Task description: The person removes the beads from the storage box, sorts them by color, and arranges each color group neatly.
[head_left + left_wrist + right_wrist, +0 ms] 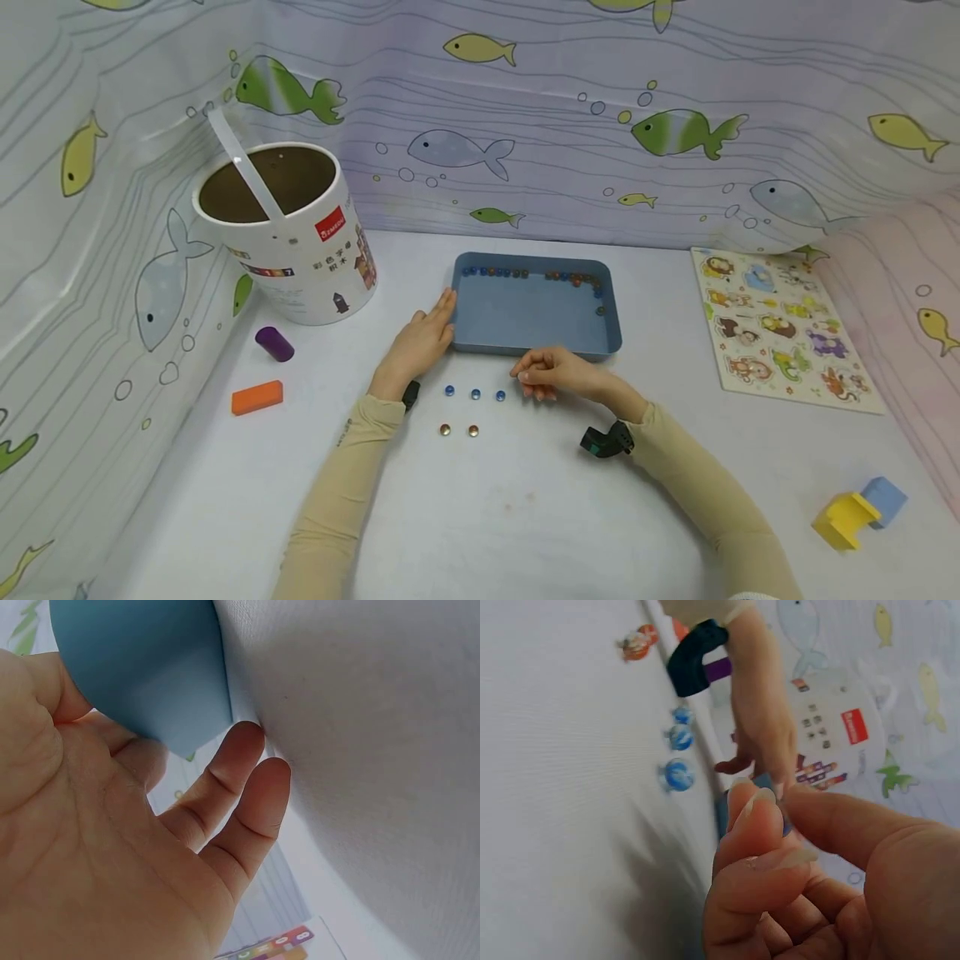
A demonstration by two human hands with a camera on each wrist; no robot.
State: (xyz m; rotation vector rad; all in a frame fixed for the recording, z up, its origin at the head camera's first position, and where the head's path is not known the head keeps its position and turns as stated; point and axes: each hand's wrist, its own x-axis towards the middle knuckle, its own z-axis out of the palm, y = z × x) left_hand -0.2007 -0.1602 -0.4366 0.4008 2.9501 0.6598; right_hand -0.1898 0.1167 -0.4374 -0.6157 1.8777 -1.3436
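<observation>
My left hand [417,343] rests against the left side of a blue-grey tray [532,346], its fingers fairly straight along the outer wall. The tray's corner [161,682] shows close to those fingers in the left wrist view. Just in front of the tray, my right hand [558,372] pinches with thumb and curled fingers; a sliver of a small bluish marble [786,824] shows there, mostly hidden. To its left on the table lie three blue marbles [476,394] in a row. Closer to me are two orange marbles [445,430]. Several blue and orange marbles [574,278] line the tray's far and right edges.
A white bucket [311,275] with a handle stands at the back left. Near it lie a purple cylinder [274,343] and an orange block [257,397]. On the right are an animal picture board [787,333], a yellow block [843,523] and a blue block [887,500].
</observation>
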